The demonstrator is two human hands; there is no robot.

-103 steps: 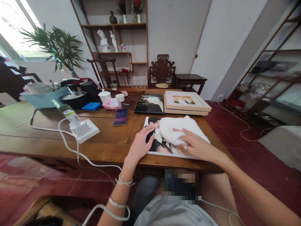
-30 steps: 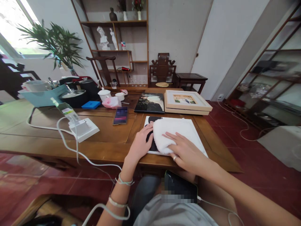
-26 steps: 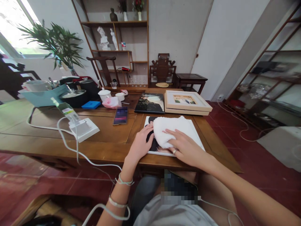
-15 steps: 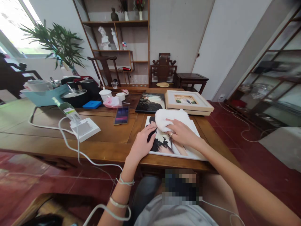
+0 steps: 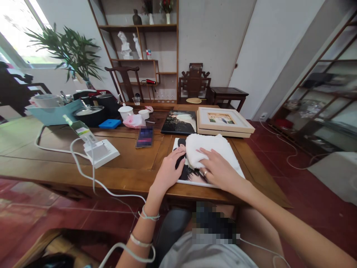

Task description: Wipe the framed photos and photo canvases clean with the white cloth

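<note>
A flat picture panel (image 5: 192, 176) with a printed photo of a person lies near the front edge of the wooden table (image 5: 131, 167). My left hand (image 5: 169, 168) rests on the panel's left side, its fingers stretched out. Over much of the panel lies a folded white towel (image 5: 208, 144), which hides most of the photo. With its fingers on the towel's near part, my right hand (image 5: 220, 169) holds it down against the panel; a ring shows on one finger.
Behind the panel lie a dark picture panel (image 5: 179, 122) and a light-framed picture (image 5: 223, 118). To the left are a phone (image 5: 144, 137), a pink-and-white bundle (image 5: 134, 121), a white power strip (image 5: 102, 152) with cables, a blue box (image 5: 109, 123) and a pot (image 5: 89, 113).
My right hand and the towel have moved nearer to me, down over the panel. The towel looks more spread out. My left hand has stayed in place.
</note>
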